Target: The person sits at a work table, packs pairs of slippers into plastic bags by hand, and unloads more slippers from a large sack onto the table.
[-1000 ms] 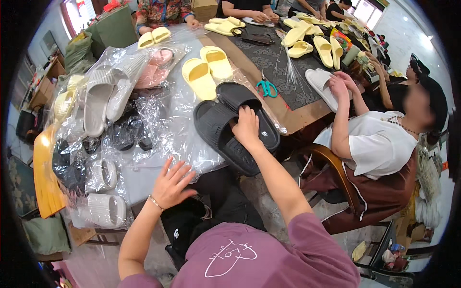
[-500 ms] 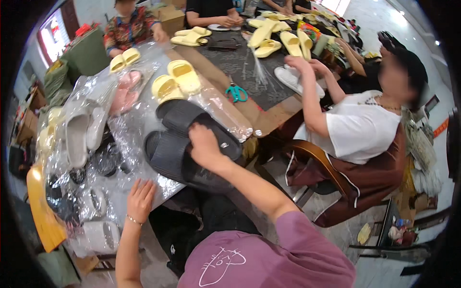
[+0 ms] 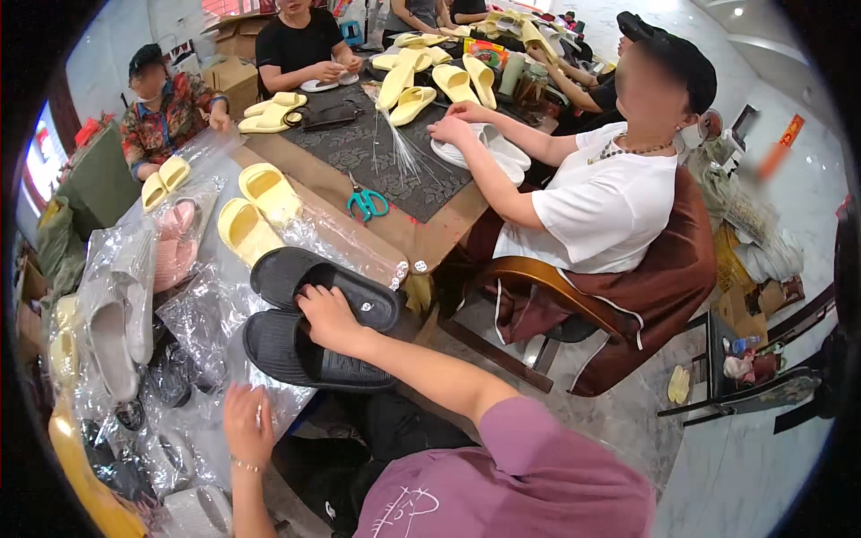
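My right hand point(image 3: 327, 316) lies across a pair of black slippers point(image 3: 273, 345) and grips them where the two soles meet. The slippers rest on a heap of clear plastic bags point(image 3: 211, 314) at the table's near edge. My left hand point(image 3: 247, 426) rests flat on the plastic closer to me, holding nothing. Two loose yellow slippers point(image 3: 249, 224) lie just beyond the black pair.
Bagged pink slippers point(image 3: 175, 244) and grey slippers point(image 3: 112, 336) lie to the left. Teal scissors point(image 3: 366, 204) sit on the wooden table point(image 3: 421, 238) by a dark mat point(image 3: 359, 143). A person in a white shirt point(image 3: 610, 197) sits on a brown chair point(image 3: 668, 287) at right; others work at the far side.
My view has swung toward the right. My right hand stays on the black slippers, which now sit lower and nearer to me. My left hand has slid back toward my body.
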Motion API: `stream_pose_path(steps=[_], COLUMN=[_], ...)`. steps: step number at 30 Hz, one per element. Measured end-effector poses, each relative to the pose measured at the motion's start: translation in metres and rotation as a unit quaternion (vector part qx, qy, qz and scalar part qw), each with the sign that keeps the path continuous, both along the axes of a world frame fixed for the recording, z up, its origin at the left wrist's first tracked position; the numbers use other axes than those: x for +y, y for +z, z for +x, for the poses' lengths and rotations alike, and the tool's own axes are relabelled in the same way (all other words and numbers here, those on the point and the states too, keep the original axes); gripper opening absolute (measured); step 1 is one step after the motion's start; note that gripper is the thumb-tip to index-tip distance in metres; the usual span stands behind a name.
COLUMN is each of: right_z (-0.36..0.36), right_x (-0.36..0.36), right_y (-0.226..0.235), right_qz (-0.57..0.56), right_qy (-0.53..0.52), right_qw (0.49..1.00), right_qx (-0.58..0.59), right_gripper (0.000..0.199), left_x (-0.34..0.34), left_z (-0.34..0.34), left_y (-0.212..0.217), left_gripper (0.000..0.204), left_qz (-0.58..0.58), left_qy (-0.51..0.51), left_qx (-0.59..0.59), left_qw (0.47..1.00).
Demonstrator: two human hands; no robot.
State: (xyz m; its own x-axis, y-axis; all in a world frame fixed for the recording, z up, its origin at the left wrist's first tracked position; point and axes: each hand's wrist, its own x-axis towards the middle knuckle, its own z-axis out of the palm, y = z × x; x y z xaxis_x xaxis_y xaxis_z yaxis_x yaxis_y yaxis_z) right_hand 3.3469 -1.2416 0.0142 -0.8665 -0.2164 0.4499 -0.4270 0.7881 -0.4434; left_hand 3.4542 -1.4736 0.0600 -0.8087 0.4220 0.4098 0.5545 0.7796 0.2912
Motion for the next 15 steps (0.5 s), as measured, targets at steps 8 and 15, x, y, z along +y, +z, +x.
stream_pose_path(steps=[8,15], right_z=[0.000,0.008], right_x=[0.002,0.018], right_y=[0.000,0.011], right_qz=[0.023,0.027], right_qy=[0.004,0.047], right_qw=[0.999,0.998], right_qx=[-0.042,-0.017], right_gripper=[0.039,0.038], left_x=[0.019,0.014], left_z=[-0.050,-0.045], left_y=[-0.042,-0.047], left_gripper=[0.051,0.057], left_qz=[-0.133,-0.193], left_qy=[0.154,0.231], left_qx=[0.056,-0.037], left_qw=[0.978,0.953])
